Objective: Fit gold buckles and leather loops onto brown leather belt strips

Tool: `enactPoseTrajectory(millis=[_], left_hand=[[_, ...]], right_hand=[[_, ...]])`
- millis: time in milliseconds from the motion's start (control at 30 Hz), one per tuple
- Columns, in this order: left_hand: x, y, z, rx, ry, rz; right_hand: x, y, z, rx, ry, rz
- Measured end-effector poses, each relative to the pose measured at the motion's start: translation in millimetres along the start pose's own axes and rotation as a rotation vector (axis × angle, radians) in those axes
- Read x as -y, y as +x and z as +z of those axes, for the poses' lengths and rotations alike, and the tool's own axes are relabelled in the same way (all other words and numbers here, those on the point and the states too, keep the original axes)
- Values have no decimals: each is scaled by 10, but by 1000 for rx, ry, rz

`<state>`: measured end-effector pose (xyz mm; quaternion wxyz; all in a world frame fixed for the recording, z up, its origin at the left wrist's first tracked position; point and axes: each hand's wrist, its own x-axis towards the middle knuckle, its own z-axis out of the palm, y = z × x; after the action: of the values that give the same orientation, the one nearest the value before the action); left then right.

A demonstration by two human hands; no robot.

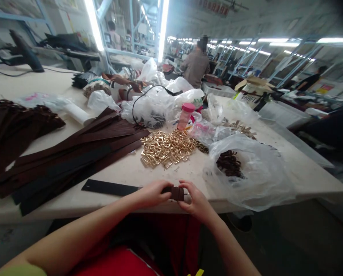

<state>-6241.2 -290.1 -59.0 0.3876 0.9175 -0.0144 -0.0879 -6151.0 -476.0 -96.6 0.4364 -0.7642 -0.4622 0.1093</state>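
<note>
L hand (pixel 154 194) closed: thumb & fingers pinch brown strap end (pixel 177 193). R hand (pixel 197 201) closed on same pc., fingertips at upper & lower sides. Two-sided hold prob. keeps pc. steady & square. Loc.: at bench (pixel 188 172) front edge, approx. mid-length, close to body, likely for control. Dark strap (pixel 110 188) lies flat along front edge, L of hands; bench appears to carry its wt.

Gold buckles (pixel 168 147) heaped just beyond hands; brown straps (pixel 73 149) fanned twd. L side; open plastic bag (pixel 263 172) w/ brown loops (pixel 228 163) nr. R front edge. Layout prob. for short reach.

Hidden: join btwn. dark strap & brown strap end, under L hand. Small detail btwn. R fingers: too small to ID. Bag's lower contents: obscured.
</note>
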Motion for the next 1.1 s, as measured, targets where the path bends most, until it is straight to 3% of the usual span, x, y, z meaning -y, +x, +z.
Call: enactPoseTrajectory(millis=[133,400,667,900,1000,1100], left_hand=[[-34,7,-106,118,-261,-150],[-12,-122,-124,39,-272,-261],[135,-325,-187,-39,-353,-174],[170,-503,-262,-94,-198,-215],[90,-599,-316,-97,-280,-111],[13,-669,-336,-134,-202,-5]], right_hand=[[56,24,-40,75,98,73],[279,82,-61,84,144,70],[516,174,24,138,141,71],[676,213,88,126,41,-8],[735,230,122,116,-14,-28],[792,248,195,135,-16,-31]])
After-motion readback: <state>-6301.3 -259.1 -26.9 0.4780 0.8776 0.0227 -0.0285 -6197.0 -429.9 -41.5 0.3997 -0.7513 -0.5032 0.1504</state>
